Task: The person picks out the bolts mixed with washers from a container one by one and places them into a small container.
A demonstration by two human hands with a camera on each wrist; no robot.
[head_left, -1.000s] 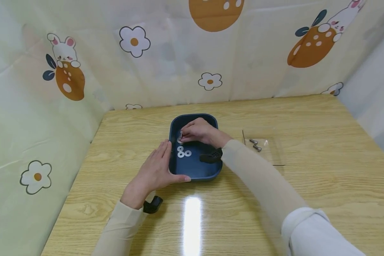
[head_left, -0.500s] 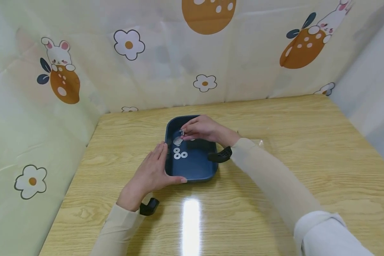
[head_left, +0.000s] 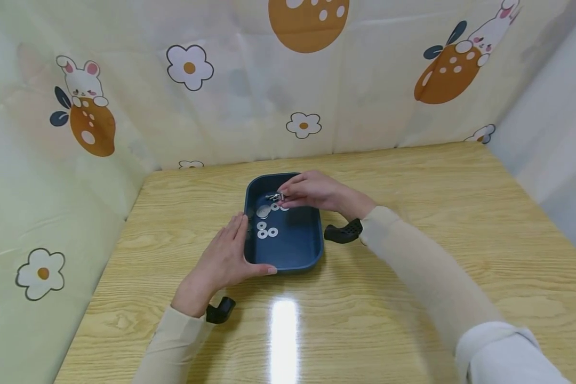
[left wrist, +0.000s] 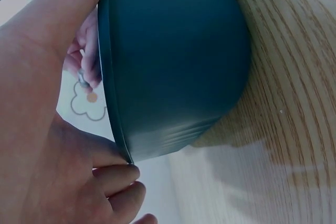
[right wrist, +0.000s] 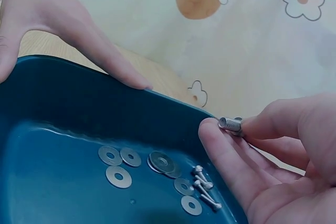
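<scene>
My left hand (head_left: 222,257) lies against the near-left corner of a dark blue tray (head_left: 293,266), fingers straight along its left side and thumb along the front rim. The right hand (head_left: 317,191) is over the tray's far part, pinching a threaded bolt (right wrist: 231,125) between thumb and fingers, as the right wrist view shows. On the tray floor below are several small screws (right wrist: 207,195), bunched by the wall. Several flat washers (right wrist: 118,177) lie loose, and a larger overlapping pair of discs (right wrist: 160,162) sits among them.
The tray stands on a wood-grain table (head_left: 413,186). Behind and to the left hangs a printed curtain (head_left: 240,96). Black wrist-worn devices stick out under the right wrist (head_left: 343,233) and the left wrist (head_left: 221,310). The right sleeve (head_left: 427,266) crosses the table.
The right hand has risen slightly and shifted right, uncovering screws and washers beneath. The clear bag with bolts and hex keys, seen earlier on the right, is hidden by the arm. Left hand stays put.
</scene>
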